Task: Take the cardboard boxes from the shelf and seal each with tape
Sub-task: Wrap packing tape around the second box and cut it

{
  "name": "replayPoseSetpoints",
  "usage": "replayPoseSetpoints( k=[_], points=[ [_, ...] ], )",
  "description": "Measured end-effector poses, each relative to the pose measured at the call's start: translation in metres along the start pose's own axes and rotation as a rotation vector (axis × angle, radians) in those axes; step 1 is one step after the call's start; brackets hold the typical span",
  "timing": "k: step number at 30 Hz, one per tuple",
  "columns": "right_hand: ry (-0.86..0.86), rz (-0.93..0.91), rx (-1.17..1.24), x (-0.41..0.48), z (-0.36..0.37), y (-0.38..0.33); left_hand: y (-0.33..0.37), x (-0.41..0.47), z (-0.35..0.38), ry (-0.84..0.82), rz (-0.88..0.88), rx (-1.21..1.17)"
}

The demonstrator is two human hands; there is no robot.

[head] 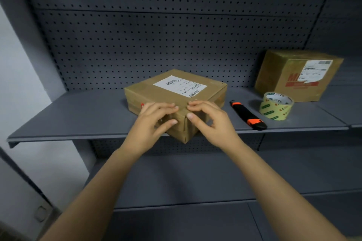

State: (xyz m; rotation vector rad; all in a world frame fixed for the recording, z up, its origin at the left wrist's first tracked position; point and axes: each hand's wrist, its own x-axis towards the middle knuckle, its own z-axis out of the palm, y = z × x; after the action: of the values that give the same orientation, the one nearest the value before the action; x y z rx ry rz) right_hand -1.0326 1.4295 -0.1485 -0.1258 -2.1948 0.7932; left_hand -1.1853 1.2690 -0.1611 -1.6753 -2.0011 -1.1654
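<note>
Closed flat cardboard box [176,92], contents unseen, mid-shelf [78,115], near corner past the front edge. left hand [152,121] and right hand [209,121] each pinch that corner, fingers on top, thumbs on the sides. At 3 o'clock: utility knife [247,113], then tape roll [276,105]. At 2 o'clock: taller box [297,74], closed.

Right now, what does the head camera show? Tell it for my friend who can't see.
The left hand and right hand hold the near corner of a flat cardboard box with a white label, on a grey shelf. To its right lie an orange-and-black utility knife and a tape roll, with a taller cardboard box behind them.
</note>
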Motion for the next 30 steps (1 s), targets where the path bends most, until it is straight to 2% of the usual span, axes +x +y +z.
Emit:
replayPoseSetpoints(
  k=[3,9,14,18,21,25,30],
  points=[
    [0.006,0.022,0.013,-0.003,0.005,0.0,-0.007,0.008,0.002,0.032,0.032,-0.046],
    [0.012,-0.047,-0.072,-0.007,0.01,0.005,-0.014,0.016,0.005,0.076,0.112,-0.092],
    [0.045,-0.06,-0.12,-0.009,0.023,0.003,-0.02,0.015,0.009,0.057,0.146,-0.095],
    [-0.116,-0.082,-0.132,-0.007,0.004,0.006,-0.029,0.013,0.006,-0.012,0.196,-0.069],
    [-0.23,-0.151,-0.173,0.001,-0.012,0.013,-0.031,0.016,0.007,-0.013,0.185,-0.083],
    [-0.164,-0.214,-0.216,0.009,-0.01,0.02,-0.025,0.013,0.015,0.02,0.157,-0.044],
    [-0.158,-0.242,-0.151,0.02,-0.016,0.016,-0.006,0.0,0.008,0.018,0.086,-0.028]
  ],
)
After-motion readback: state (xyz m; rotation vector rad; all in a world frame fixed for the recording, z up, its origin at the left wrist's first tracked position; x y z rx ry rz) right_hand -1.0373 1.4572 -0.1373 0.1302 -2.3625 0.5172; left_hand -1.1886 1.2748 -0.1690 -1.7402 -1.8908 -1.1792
